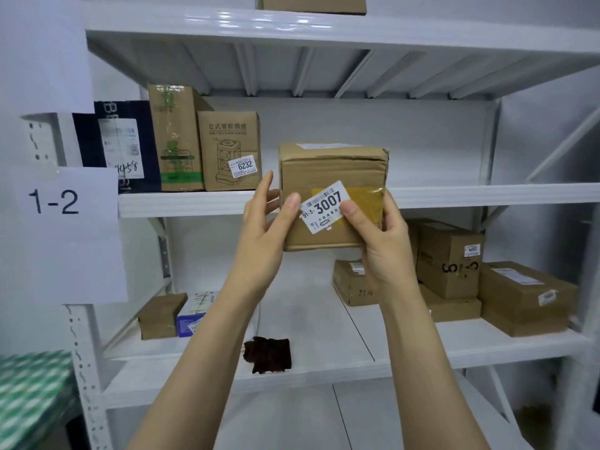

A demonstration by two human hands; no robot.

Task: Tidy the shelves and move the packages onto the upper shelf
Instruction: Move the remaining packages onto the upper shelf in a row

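Upper shelf (pixel 454 196) open at right; boxes (pixel 207 147) at its left end

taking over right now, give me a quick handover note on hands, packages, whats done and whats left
Hands: left hand and right hand both grip the 3007 box, held in the air before the upper shelf, not yet set down.
Already up: three packages at that shelf's left end, among them the 6232 box.
Left: set the 3007 box down, then move up those on the lower shelf: brown boxes at right, two small packages at left.
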